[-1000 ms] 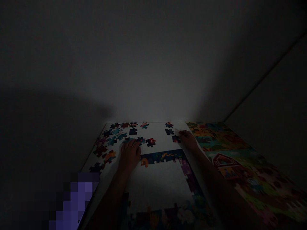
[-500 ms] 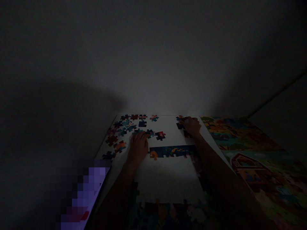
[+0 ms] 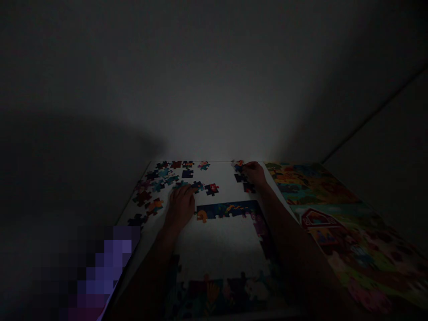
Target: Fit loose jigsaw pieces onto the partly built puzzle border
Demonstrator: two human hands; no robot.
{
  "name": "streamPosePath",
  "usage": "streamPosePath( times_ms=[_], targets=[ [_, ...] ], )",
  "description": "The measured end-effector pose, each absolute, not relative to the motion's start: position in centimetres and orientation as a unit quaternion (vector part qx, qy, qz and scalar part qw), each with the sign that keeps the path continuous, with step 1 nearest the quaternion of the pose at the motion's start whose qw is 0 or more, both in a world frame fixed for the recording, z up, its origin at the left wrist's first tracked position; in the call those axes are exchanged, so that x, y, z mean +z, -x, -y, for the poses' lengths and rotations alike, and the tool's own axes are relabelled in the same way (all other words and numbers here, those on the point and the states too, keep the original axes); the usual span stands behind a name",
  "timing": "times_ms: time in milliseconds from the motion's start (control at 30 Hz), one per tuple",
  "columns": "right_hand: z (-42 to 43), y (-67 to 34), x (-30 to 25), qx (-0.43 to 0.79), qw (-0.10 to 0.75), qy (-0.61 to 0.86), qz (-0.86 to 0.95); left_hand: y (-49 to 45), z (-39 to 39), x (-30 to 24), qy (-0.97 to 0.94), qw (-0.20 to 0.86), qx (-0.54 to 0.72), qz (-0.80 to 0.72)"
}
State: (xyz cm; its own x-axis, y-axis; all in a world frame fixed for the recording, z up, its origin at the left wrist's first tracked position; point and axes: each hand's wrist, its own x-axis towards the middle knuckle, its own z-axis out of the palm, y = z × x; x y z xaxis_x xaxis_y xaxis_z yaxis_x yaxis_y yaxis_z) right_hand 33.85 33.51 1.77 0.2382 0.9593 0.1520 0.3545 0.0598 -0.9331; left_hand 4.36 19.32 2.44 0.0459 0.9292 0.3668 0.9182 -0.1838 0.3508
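Note:
The scene is very dark. A partly joined jigsaw frame (image 3: 230, 209) lies on a white board (image 3: 220, 240). My left hand (image 3: 180, 205) rests flat on the board, fingers stretched toward loose pieces (image 3: 160, 183) at the far left. My right hand (image 3: 256, 174) reaches to the far edge, its fingers curled over a small group of loose pieces (image 3: 239, 167); whether it grips one is hidden. A red and dark piece (image 3: 211, 189) lies between the hands.
A colourful picture sheet with a red barn (image 3: 321, 209) lies to the right of the board. A wall rises just behind the board. A blurred purple patch (image 3: 110, 258) sits at the lower left.
My right hand has moved from the near pieces on the right up to the ones at the far edge. My left hand has hardly shifted. The head camera swayed sideways.

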Motion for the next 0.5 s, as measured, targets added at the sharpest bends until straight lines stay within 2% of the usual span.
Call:
streamPosePath(
  times_ms=[100,267,500],
  targets=[
    [-33.4,-34.0,2.2,0.332,0.532,0.567,0.533,-4.3,-19.4,2.4,-0.725,0.012,0.269,-0.634],
    [-32.7,-33.7,3.5,0.377,0.546,0.523,0.535,-4.2,-19.5,2.3,-0.725,0.016,0.269,-0.634],
    [-31.6,-31.3,5.3,0.49,0.455,0.459,0.585,-4.2,-19.4,2.3,-0.727,0.016,0.27,-0.631]
  ],
)
